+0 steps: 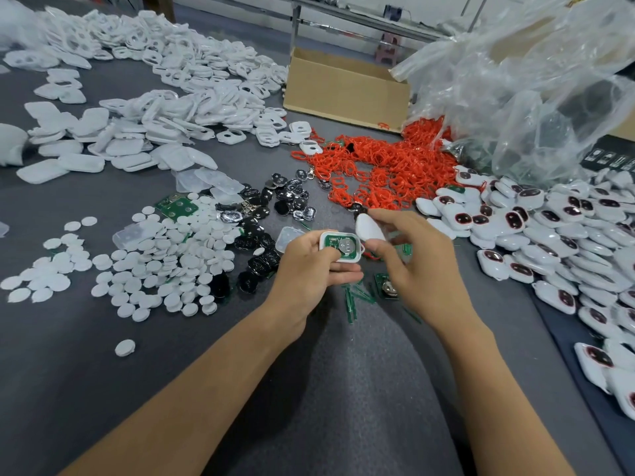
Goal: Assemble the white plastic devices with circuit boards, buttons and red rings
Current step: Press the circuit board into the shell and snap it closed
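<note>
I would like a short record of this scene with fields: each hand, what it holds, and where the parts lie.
left hand: grips open white shell with green board and coin cell inside
right hand: pinches white cover beside the shell
red rings: heap behind the hands
closed devices: pile at right

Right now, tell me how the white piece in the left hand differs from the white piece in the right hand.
The shell in the left hand faces up, showing a green circuit board and a round silver cell; the cover in the right hand shows only plain white. The shell sits about level; the cover is tilted. Both are rounded white plastic, held above the table.
</note>
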The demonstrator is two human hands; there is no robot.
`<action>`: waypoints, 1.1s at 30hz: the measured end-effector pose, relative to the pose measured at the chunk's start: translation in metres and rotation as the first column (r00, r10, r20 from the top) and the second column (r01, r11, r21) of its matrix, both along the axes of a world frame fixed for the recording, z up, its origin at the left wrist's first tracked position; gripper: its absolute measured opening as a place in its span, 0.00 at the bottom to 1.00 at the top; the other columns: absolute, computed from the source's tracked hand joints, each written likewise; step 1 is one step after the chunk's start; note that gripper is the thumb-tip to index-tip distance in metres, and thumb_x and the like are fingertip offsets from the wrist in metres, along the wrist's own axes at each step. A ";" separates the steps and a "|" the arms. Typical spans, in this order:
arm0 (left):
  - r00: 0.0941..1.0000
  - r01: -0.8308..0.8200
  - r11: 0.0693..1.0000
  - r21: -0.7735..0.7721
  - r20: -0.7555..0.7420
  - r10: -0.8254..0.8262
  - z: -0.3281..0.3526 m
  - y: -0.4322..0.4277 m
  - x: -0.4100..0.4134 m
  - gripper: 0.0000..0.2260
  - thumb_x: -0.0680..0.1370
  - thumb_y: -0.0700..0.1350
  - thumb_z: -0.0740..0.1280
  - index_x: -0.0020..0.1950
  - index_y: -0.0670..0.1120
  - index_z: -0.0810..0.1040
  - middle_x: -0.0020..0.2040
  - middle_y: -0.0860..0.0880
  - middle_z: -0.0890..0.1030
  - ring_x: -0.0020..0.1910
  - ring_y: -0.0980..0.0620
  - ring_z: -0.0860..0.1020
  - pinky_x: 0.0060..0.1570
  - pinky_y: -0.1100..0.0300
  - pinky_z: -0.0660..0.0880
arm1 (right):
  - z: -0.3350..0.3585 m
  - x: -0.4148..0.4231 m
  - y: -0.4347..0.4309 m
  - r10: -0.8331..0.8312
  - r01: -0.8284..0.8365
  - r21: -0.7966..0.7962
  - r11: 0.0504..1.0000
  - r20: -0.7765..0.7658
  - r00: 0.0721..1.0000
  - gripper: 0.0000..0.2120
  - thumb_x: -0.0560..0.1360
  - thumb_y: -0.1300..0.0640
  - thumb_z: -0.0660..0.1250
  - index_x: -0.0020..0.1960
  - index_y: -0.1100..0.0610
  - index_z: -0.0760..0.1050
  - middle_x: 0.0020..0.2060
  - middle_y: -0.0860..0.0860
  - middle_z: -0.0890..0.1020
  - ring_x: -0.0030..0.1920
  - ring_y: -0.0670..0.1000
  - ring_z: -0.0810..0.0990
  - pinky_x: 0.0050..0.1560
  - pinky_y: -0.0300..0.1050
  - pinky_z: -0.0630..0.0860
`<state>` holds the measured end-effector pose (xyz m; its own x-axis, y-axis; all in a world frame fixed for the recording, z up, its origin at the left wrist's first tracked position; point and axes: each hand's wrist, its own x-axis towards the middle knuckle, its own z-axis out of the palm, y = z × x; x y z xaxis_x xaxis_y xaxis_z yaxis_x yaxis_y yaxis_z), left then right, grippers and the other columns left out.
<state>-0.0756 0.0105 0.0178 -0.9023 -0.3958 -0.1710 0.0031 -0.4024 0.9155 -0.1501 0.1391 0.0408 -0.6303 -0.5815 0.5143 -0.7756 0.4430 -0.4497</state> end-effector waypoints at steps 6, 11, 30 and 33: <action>0.999 0.028 0.992 0.126 -0.040 -0.023 0.005 -0.001 0.002 0.14 0.79 0.35 0.54 0.50 0.41 0.79 0.36 0.45 0.83 0.33 0.52 0.81 0.39 0.58 0.82 | -0.006 0.010 -0.012 0.105 -0.106 0.030 0.994 0.034 0.994 0.15 0.73 0.64 0.69 0.59 0.58 0.76 0.53 0.50 0.80 0.54 0.50 0.76 0.54 0.38 0.71; 0.999 0.012 0.987 0.163 -0.055 -0.003 0.005 -0.001 0.003 0.16 0.80 0.39 0.52 0.45 0.41 0.79 0.33 0.48 0.83 0.30 0.54 0.80 0.35 0.60 0.81 | -0.007 0.010 -0.013 0.115 -0.115 0.075 0.991 0.010 0.993 0.14 0.73 0.63 0.70 0.59 0.59 0.77 0.53 0.51 0.80 0.55 0.52 0.75 0.57 0.36 0.68; 0.999 -0.041 0.998 -0.048 0.010 0.042 -0.001 0.001 0.002 0.12 0.83 0.39 0.57 0.54 0.34 0.78 0.39 0.43 0.81 0.31 0.55 0.80 0.40 0.57 0.83 | -0.004 0.009 -0.021 0.005 -0.013 0.027 1.000 0.274 0.962 0.17 0.64 0.58 0.78 0.51 0.47 0.84 0.41 0.44 0.84 0.40 0.39 0.77 0.43 0.34 0.70; 0.997 -0.075 0.995 -0.063 0.012 0.076 -0.001 0.002 0.002 0.12 0.83 0.37 0.57 0.55 0.33 0.78 0.41 0.41 0.81 0.30 0.55 0.80 0.38 0.58 0.82 | -0.006 0.010 -0.024 -0.018 0.010 0.033 0.999 0.254 0.967 0.17 0.63 0.56 0.78 0.50 0.43 0.83 0.38 0.42 0.83 0.37 0.38 0.75 0.40 0.40 0.71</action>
<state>-0.0738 0.0120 0.0173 -0.8672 -0.4727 -0.1563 0.0179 -0.3433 0.9390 -0.1401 0.1155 0.0348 -0.7461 -0.5849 0.3181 -0.6313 0.4696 -0.6173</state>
